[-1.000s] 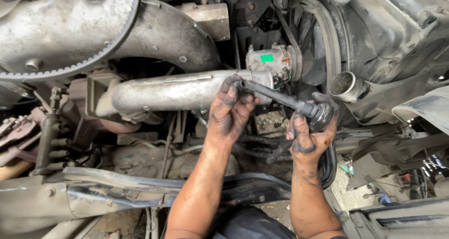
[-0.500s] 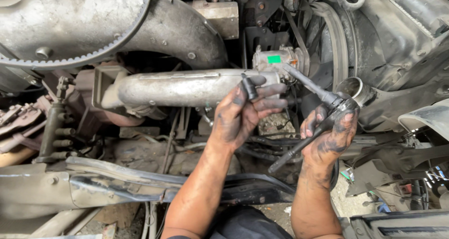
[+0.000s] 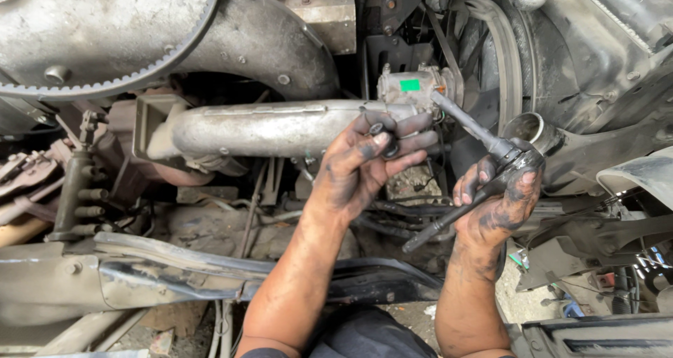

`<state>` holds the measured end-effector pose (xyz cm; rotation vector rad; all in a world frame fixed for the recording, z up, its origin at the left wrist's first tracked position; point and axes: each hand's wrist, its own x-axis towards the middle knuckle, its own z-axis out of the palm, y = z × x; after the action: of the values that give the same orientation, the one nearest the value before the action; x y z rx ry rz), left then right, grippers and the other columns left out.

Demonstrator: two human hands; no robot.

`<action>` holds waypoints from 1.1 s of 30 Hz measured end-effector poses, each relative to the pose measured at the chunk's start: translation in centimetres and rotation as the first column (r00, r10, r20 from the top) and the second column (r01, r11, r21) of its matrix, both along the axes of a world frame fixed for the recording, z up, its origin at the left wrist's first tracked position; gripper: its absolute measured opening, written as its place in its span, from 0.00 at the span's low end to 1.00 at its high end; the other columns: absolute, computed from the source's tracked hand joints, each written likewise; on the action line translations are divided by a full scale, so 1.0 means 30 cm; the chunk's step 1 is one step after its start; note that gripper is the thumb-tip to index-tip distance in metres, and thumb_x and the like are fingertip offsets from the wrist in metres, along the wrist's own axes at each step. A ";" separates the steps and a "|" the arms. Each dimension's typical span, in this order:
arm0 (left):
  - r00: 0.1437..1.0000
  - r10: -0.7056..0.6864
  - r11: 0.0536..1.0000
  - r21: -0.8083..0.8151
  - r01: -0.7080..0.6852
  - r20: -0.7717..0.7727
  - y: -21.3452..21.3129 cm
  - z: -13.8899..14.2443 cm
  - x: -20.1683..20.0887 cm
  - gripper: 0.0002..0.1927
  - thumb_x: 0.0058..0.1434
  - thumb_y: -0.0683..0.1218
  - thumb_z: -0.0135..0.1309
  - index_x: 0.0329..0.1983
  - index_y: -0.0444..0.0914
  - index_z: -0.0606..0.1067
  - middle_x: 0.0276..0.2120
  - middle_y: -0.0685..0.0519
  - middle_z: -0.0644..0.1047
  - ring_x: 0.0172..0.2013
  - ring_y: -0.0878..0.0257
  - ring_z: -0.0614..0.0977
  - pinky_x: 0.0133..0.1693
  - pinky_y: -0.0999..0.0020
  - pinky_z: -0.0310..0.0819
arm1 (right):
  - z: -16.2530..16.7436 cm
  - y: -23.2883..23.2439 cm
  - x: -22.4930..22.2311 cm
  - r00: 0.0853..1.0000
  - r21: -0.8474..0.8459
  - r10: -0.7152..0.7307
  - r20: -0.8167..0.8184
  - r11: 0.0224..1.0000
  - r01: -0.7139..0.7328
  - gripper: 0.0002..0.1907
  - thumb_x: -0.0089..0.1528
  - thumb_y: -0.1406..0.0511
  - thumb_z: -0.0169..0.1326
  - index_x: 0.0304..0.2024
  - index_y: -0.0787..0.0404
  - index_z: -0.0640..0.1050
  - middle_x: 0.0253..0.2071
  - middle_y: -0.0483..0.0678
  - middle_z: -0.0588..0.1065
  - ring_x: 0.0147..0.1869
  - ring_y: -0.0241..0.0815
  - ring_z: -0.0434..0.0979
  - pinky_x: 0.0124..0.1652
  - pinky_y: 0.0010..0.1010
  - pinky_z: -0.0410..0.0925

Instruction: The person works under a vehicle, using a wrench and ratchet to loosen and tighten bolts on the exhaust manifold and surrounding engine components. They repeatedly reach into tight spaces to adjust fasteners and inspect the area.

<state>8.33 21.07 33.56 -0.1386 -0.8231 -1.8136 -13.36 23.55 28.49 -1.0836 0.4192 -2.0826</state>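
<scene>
The greasy left hand [image 3: 364,163] has come off the long dark ratchet wrench [image 3: 477,163] and now pinches a small dark socket-like piece [image 3: 384,139] beside the grey metal pipe [image 3: 273,128]. The right hand [image 3: 499,202] grips the wrench, tilted steeper than before.

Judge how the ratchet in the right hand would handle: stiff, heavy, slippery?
The ratchet looks like dark metal with a long extension bar, so probably rigid and heavy for its size. The right hand is black with grease, so the handle may be slippery. Its round bar would likely roll if set down.
</scene>
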 end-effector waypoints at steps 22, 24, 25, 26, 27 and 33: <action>0.990 -0.071 0.997 -0.017 0.074 0.124 -0.045 -0.056 -0.009 0.29 0.61 0.57 0.67 0.52 0.32 0.70 0.55 0.28 0.76 0.48 0.41 0.84 0.46 0.55 0.85 | -0.075 -0.012 -0.080 0.997 0.035 0.068 0.040 0.997 -0.070 0.41 0.65 0.35 0.54 0.65 0.57 0.69 0.30 0.46 0.65 0.19 0.40 0.61 0.20 0.30 0.57; 0.989 -0.098 0.993 -0.047 0.104 0.115 -0.042 -0.053 -0.009 0.31 0.63 0.58 0.65 0.56 0.30 0.70 0.56 0.29 0.76 0.50 0.40 0.84 0.48 0.54 0.84 | -0.077 -0.011 -0.083 0.998 0.041 0.058 0.028 0.997 -0.059 0.40 0.65 0.35 0.54 0.65 0.56 0.68 0.29 0.46 0.65 0.19 0.40 0.60 0.19 0.30 0.56; 0.988 -0.093 0.993 -0.056 0.100 0.120 -0.040 -0.052 -0.010 0.31 0.64 0.58 0.64 0.56 0.29 0.71 0.56 0.30 0.76 0.51 0.41 0.84 0.49 0.55 0.85 | -0.077 -0.011 -0.084 0.998 0.043 0.051 0.022 0.998 -0.052 0.40 0.65 0.35 0.54 0.64 0.55 0.68 0.29 0.46 0.65 0.19 0.40 0.60 0.19 0.31 0.56; 0.988 -0.088 0.993 -0.064 0.096 0.125 -0.036 -0.050 -0.010 0.32 0.65 0.59 0.62 0.57 0.29 0.71 0.56 0.30 0.77 0.51 0.42 0.84 0.50 0.56 0.85 | -0.077 -0.009 -0.084 0.998 0.047 0.050 0.028 0.998 -0.051 0.40 0.65 0.35 0.54 0.65 0.56 0.68 0.29 0.46 0.65 0.19 0.40 0.60 0.19 0.31 0.56; 0.988 -0.083 0.993 -0.072 0.093 0.130 -0.033 -0.048 -0.011 0.32 0.66 0.60 0.61 0.57 0.28 0.71 0.56 0.31 0.77 0.51 0.42 0.84 0.51 0.56 0.85 | -0.078 -0.009 -0.083 0.998 0.050 0.048 0.033 0.997 -0.050 0.41 0.65 0.35 0.54 0.65 0.56 0.68 0.29 0.47 0.65 0.19 0.40 0.60 0.20 0.31 0.57; 0.966 0.040 0.997 0.058 -0.056 0.256 -0.022 -0.022 -0.018 0.32 0.70 0.61 0.55 0.57 0.27 0.68 0.47 0.32 0.81 0.26 0.59 0.80 0.26 0.72 0.75 | -0.073 -0.014 -0.078 1.000 0.055 0.021 0.013 0.998 -0.021 0.41 0.65 0.35 0.55 0.63 0.57 0.68 0.28 0.46 0.65 0.19 0.39 0.60 0.19 0.30 0.56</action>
<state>7.80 20.41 32.89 0.1589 -0.9362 -1.8332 -15.69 23.13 26.32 -1.0379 0.4551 -2.0464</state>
